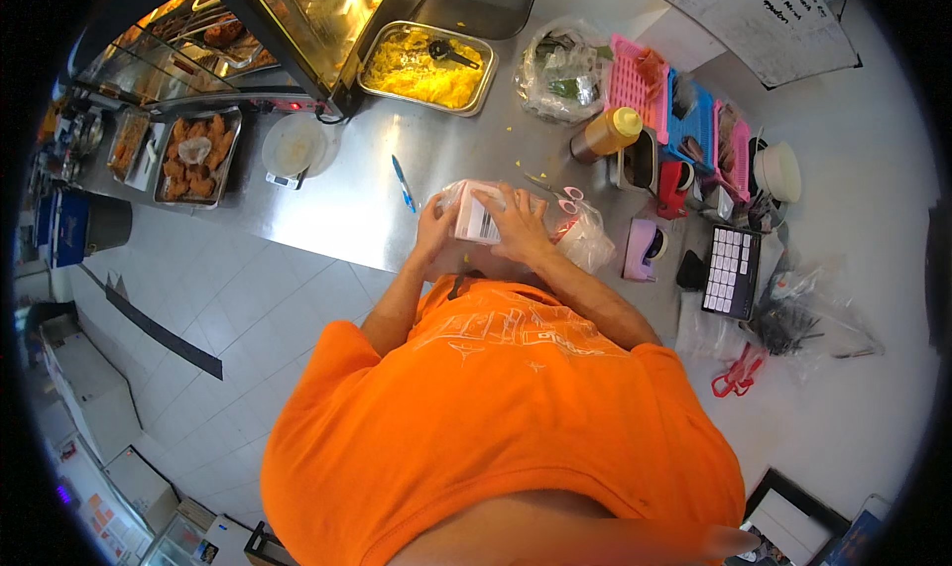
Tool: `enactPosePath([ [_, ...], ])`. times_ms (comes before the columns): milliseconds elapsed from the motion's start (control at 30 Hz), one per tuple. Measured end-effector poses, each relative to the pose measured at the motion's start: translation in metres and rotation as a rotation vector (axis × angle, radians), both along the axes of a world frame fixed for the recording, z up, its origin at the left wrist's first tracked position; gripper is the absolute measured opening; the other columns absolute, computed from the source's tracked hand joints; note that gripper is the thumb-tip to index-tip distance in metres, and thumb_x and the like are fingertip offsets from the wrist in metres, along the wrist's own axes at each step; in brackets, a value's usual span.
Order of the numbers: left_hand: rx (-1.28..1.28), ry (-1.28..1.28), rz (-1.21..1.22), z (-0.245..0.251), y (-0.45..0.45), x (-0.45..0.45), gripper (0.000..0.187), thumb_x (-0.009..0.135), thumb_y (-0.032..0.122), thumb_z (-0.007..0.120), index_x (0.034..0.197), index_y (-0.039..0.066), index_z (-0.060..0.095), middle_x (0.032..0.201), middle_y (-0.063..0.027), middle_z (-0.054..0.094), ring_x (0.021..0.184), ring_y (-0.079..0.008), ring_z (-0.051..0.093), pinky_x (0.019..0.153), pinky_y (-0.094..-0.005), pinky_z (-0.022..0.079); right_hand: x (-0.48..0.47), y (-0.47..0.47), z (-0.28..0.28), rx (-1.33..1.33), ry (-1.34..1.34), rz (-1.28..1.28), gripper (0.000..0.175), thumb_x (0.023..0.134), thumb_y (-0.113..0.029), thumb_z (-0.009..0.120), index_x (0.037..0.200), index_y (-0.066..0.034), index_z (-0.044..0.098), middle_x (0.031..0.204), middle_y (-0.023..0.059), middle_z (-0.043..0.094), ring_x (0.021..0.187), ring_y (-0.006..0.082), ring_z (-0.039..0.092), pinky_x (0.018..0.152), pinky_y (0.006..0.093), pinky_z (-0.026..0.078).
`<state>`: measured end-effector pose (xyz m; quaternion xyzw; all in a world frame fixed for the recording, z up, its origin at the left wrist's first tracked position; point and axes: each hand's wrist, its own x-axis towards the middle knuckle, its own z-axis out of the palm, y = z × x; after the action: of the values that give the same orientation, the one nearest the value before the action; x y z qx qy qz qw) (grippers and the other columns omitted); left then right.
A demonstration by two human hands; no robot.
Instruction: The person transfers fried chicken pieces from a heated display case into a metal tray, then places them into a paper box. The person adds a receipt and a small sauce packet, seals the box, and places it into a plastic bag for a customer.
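Observation:
Near the counter's front edge, a box in a clear plastic bag (476, 213), bearing a label with a barcode, lies between my hands. My left hand (437, 228) holds its left side, with the fingers at the bag. Across the top and right side of the box rests my right hand (518, 222), its fingers bent over it. Beside my right hand are scissors with pink handles (569, 199) and a crumpled clear plastic bag (587, 242) with something red and white in it. A blue pen (403, 183) lies to the left of the box.
Behind stands a metal tray of yellow food (428, 68) with a black scoop. A squeeze bottle (606, 135), a purple tape dispenser (641, 250), plastic baskets (692, 116) and a keypad (732, 272) are at the right. Fried food fills a tray (197, 157) near a kitchen scale (286, 179) at left.

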<state>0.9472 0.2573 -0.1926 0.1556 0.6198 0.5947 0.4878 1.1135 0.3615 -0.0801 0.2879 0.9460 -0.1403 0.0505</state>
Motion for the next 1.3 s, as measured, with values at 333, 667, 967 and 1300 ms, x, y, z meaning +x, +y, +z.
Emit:
enactPosePath([
  [333,0.035,0.853,-0.038,0.053,-0.009,0.023,0.013,0.090,0.015,0.064,0.093,0.003,0.065,0.089,-0.0135,0.067,0.080,-0.0217,0.066,0.072,-0.0317,0.053,0.001,0.028,-0.037,0.062,0.054,0.026,0.105,0.061,-0.029,0.088,0.150,-0.0360,0.033,0.138,0.0116,0.044,0.127,0.0350,0.043,0.097,0.0624,0.036],
  [667,0.164,-0.206,-0.246,0.065,0.020,-0.002,0.012,0.083,-0.001,0.062,0.093,0.004,0.057,0.092,-0.0040,0.061,0.084,-0.0147,0.060,0.082,-0.0310,0.050,0.082,0.079,-0.111,-1.031,0.237,-0.943,0.059,0.078,-0.005,0.067,0.135,0.0006,0.051,0.083,0.0080,0.065,0.061,0.0153,0.059,0.053,0.0302,0.048],
  [967,0.300,-0.108,-0.075,0.175,0.018,-0.005,0.031,0.087,0.001,0.064,0.117,0.003,0.055,0.106,-0.0114,0.068,0.094,-0.0176,0.065,0.088,-0.0301,0.049,0.076,0.079,0.078,-1.027,1.140,-0.819,0.026,0.079,0.003,0.062,0.103,-0.0052,0.064,0.088,0.0030,0.061,0.067,0.0107,0.058,0.059,0.0248,0.046],
  [1300,0.309,0.741,-0.241,0.213,0.011,-0.017,0.037,0.088,0.008,0.070,0.124,0.006,0.061,0.109,-0.0083,0.071,0.096,-0.0216,0.071,0.086,-0.0343,0.053,0.051,0.066,0.138,-0.252,0.738,-0.415,0.032,0.077,0.006,0.060,0.108,-0.0037,0.063,0.094,0.0058,0.062,0.067,0.0099,0.059,0.061,0.0256,0.046],
])
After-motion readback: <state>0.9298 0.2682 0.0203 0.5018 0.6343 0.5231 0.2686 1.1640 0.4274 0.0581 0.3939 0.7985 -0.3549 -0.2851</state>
